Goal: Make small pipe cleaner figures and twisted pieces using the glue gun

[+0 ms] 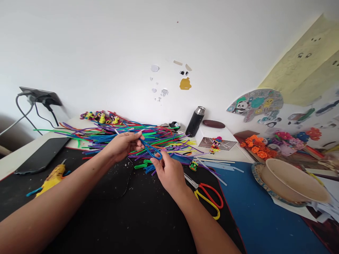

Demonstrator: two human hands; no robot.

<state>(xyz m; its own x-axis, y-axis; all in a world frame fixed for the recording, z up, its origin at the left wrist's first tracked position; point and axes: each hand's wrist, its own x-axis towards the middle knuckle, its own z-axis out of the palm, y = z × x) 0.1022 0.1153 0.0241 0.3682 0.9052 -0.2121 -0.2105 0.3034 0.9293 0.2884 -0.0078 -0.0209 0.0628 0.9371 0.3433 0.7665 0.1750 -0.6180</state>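
Observation:
A blue pipe cleaner (149, 149), bent into a narrow loop, spans the gap between my two hands. My left hand (126, 145) pinches its far end between thumb and fingertips. At the rounded bend, my right hand (169, 171) grips it with thumb and forefinger. Behind both hands spreads a big pile of many-coloured pipe cleaners (100, 135). Short green pieces (141, 165) and short blue pieces (149, 170) lie on the black mat (127, 218) just beneath. Scissors (209, 197) with one red and one yellow handle rest beside my right wrist.
A black phone-like slab (43, 155) and a yellow figure (54, 180) lie left. Behind stands a black thermos (195, 121) near a white box (215, 135). On the right are a cream bowl (291, 176), orange flowers (256, 146) and a blue mat (246, 204).

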